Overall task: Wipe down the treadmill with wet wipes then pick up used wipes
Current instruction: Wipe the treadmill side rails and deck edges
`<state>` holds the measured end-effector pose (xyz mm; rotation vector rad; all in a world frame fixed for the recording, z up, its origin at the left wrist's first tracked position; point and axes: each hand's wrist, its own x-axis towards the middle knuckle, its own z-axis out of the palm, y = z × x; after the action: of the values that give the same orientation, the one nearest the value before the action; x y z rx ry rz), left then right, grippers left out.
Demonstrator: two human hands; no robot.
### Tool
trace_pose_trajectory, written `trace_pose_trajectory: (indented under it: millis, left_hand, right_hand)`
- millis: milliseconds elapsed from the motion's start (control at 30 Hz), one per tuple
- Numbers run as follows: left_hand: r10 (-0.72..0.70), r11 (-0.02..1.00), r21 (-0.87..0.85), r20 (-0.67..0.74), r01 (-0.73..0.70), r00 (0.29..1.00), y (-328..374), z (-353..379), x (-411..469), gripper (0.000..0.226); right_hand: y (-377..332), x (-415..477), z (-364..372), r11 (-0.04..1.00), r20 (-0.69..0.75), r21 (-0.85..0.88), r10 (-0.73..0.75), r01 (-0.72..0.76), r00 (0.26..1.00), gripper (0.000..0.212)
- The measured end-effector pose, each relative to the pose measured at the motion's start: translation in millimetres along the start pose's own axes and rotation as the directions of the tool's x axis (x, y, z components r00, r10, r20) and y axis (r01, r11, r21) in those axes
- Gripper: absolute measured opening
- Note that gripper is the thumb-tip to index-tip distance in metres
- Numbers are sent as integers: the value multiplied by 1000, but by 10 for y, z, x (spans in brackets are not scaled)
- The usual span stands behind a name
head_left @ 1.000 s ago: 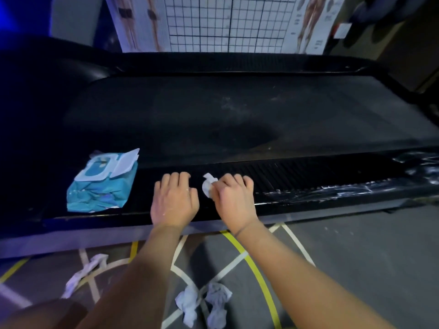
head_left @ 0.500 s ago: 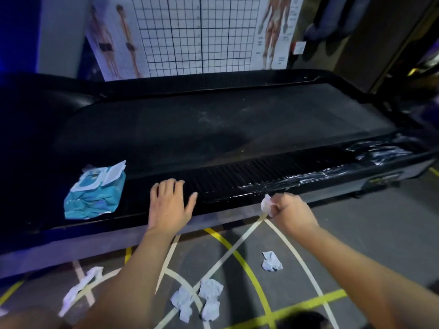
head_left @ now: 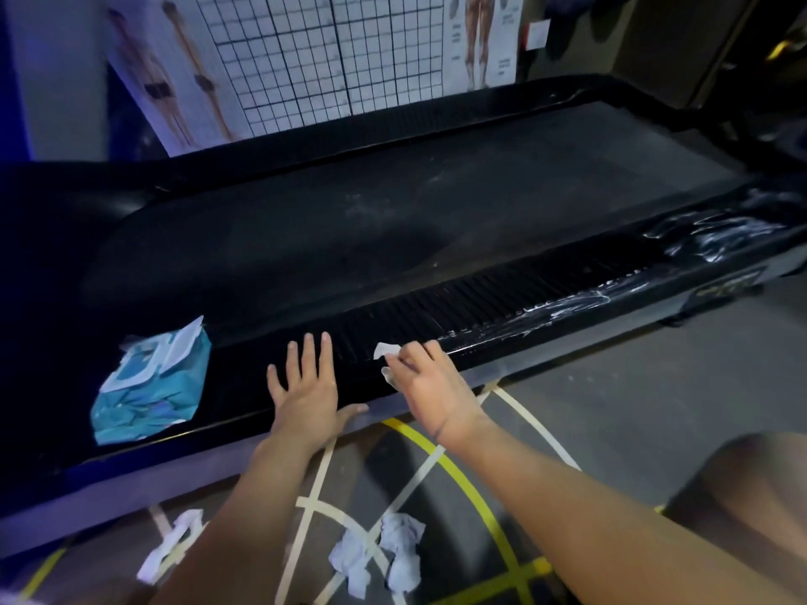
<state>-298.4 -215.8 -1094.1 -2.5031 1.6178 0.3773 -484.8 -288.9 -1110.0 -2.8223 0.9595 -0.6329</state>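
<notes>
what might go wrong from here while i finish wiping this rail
1. The left hand presses flat on the side rail; wet streaks further right suggest it gets slick, so that hand could slip.
2. The wipes pack lies with its flap open, so the wipes inside may dry out.
3. Used wipes lie scattered on the floor; the one beside the left arm could be missed at pickup.

Crumpled white wipe (head_left: pixel 385 349) on black treadmill (head_left: pixel 393 238)
</notes>
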Motion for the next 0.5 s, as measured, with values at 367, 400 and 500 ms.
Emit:
trace_pose_trajectory:
  millis: [367, 400, 500]
  left_hand:
    - [-5, 1000, -31, 71, 7, 997, 7, -80, -1, 121]
    - [-6, 999, -32, 79, 8, 997, 5, -88, 1, 122]
    - [1, 999, -37, 78, 2, 997, -8, -87, 3, 123]
  right_hand:
    - [1140, -370, -501, 878, -137, -139, 441, -458, 887, 29]
    - [1099, -314, -545, 873, -168, -89, 461, -479, 871, 22]
    - [862, 36, -458, 914, -238, 17, 397, -405, 887, 15]
